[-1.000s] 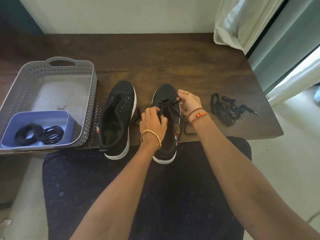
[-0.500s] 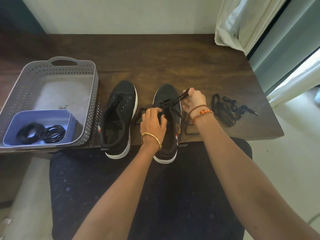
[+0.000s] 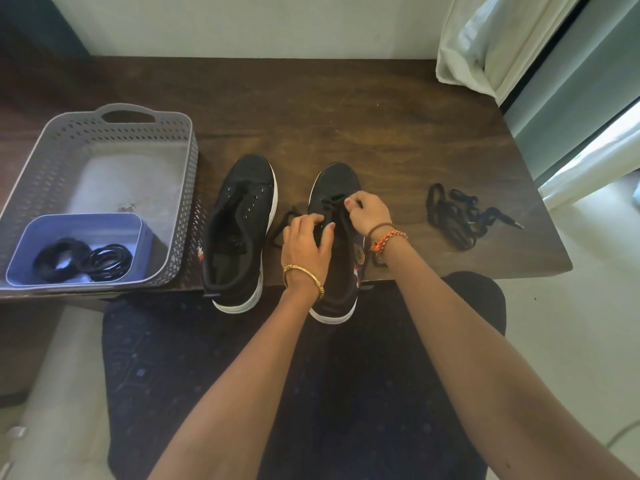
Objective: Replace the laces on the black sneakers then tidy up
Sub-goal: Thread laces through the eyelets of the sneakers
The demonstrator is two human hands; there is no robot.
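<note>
Two black sneakers with white soles stand side by side at the near edge of the dark wooden table point(image 3: 346, 109). The left sneaker point(image 3: 239, 230) has bare eyelets and no lace. The right sneaker point(image 3: 334, 188) carries a black lace point(image 3: 330, 199) through its front eyelets. My left hand point(image 3: 306, 242) grips the right sneaker's tongue area. My right hand point(image 3: 367, 211) pinches the lace just above the eyelets. A loop of lace point(image 3: 282, 225) trails between the two shoes.
A grey perforated basket point(image 3: 183, 174) sits at the left and holds a blue tub point(image 3: 20, 251) with coiled black laces point(image 3: 83, 259). A loose pile of black laces point(image 3: 457, 216) lies on the table to the right. A white curtain point(image 3: 485, 43) hangs at the back right.
My right hand pulled the lace out to the right half a second ago and has now come back to the eyelets. My left hand stays on the right sneaker.
</note>
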